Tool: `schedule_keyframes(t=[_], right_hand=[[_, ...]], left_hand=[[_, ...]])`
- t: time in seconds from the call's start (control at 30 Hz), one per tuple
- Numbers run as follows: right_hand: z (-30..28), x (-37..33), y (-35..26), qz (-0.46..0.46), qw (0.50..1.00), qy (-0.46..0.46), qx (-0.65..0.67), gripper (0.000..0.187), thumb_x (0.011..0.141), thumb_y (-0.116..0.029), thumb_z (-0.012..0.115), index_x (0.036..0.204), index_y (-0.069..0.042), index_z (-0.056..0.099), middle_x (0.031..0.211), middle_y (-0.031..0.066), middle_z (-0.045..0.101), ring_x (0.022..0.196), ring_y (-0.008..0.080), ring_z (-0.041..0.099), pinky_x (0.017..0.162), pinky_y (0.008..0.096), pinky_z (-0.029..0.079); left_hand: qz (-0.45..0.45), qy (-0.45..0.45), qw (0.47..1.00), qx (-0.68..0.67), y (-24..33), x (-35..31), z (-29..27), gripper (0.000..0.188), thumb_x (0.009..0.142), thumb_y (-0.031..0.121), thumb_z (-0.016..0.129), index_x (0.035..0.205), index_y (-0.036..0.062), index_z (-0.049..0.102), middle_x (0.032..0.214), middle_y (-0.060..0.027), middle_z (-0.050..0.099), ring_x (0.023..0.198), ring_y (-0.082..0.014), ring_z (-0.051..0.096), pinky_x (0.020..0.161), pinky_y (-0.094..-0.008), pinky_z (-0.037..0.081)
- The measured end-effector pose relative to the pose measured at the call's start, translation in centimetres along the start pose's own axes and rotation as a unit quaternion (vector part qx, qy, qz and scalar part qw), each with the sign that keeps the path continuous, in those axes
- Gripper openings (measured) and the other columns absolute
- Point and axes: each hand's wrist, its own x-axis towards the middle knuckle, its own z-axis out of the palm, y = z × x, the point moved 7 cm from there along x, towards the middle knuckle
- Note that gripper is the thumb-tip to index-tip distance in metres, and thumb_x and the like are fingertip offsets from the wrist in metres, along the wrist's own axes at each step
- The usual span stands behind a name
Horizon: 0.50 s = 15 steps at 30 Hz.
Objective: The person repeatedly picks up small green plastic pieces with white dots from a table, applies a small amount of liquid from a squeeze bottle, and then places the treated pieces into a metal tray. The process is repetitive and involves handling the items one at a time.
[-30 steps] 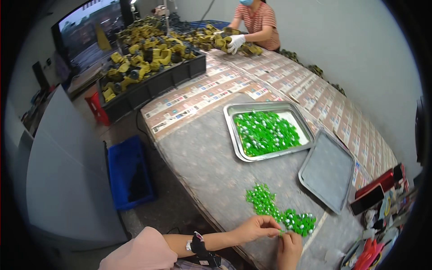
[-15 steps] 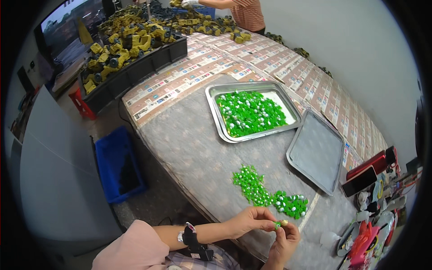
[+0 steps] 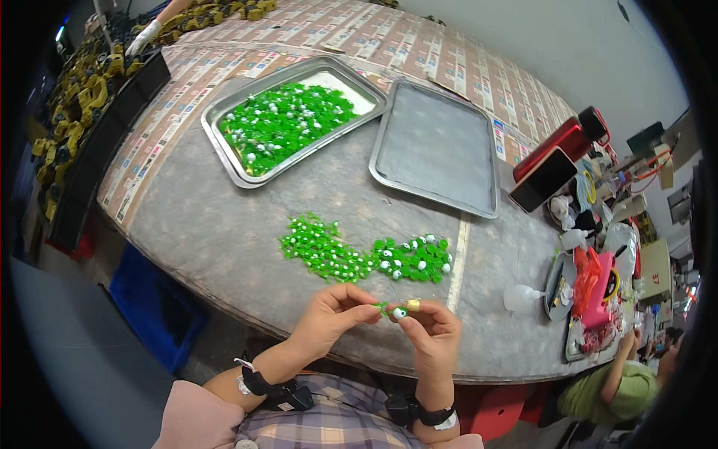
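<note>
Both hands meet over the near edge of the table, fingertips almost touching. My left hand (image 3: 329,320) pinches a small green piece (image 3: 381,307). Between thumb and forefinger, my right hand (image 3: 432,340) grips a green piece with a white, eyeball-like ball (image 3: 399,313). A yellowish cover (image 3: 413,304) sits on a fingertip of that hand. Just beyond the fingers lie two loose piles that touch: small green pieces with white dots (image 3: 321,247), and larger green pieces with white balls (image 3: 415,258). Whether the two held pieces are joined is too small to tell.
Farther off stands a metal tray (image 3: 243,179) of green and white pieces, beside a second metal tray (image 3: 437,150). To the right are a phone (image 3: 544,179), a red bottle (image 3: 550,146) and a white squeeze bottle (image 3: 521,298). Co-workers' arms show far left and lower right.
The view has swung right, so the trays and piles sit farther left. My hands have tilted apart slightly, and the white ball now shows at my right fingertips.
</note>
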Motion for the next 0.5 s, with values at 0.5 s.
schedule_keyframes(t=[0.5], right_hand=[[-0.2,-0.2,1.3,0.061,0.996,-0.046,-0.049,0.021,0.072,0.005,0.056,0.092,0.001,0.050,0.087,0.0081,0.057,0.082,0.0137,0.056,0.071,0.0219,0.044]], left_hand=[[0.091,-0.022,0.961,0.260,2.2,-0.6,1.0,0.009,0.072,0.005,0.060,0.079,0.0001,0.057,0.076,-0.0053,0.059,0.071,-0.0102,0.055,0.062,-0.0211,0.044]])
